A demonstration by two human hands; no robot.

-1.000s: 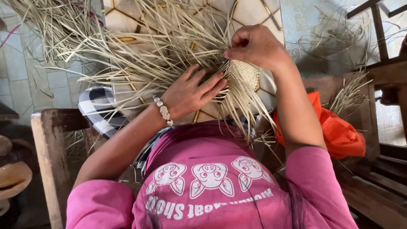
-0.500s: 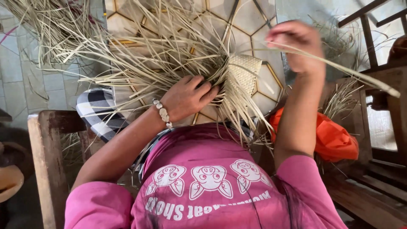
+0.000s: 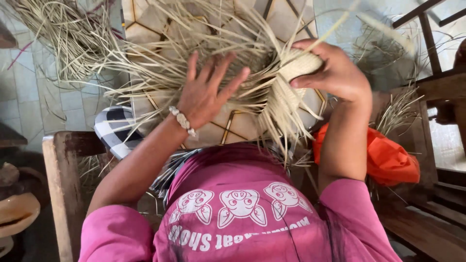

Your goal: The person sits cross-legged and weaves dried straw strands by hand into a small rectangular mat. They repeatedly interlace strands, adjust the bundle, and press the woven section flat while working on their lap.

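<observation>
A spray of loose dried strips (image 3: 160, 73) fans over the patterned tiled floor (image 3: 145, 29) before me. My left hand (image 3: 206, 92), fingers spread and released, presses them flat; better to keep them parted evenly. My right hand (image 3: 335, 73) is clenched on the small woven piece (image 3: 296, 65), which I judge needs a firm, steady grip.

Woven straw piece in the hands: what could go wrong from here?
1. The left hand lies open with fingers spread on the loose straw strands, not gripping, so they may splay or tangle.
2. The right hand alone grips the woven straw piece; a hard tug might loosen the weave.
3. Strands hang toward the orange cloth and could snag there.
</observation>
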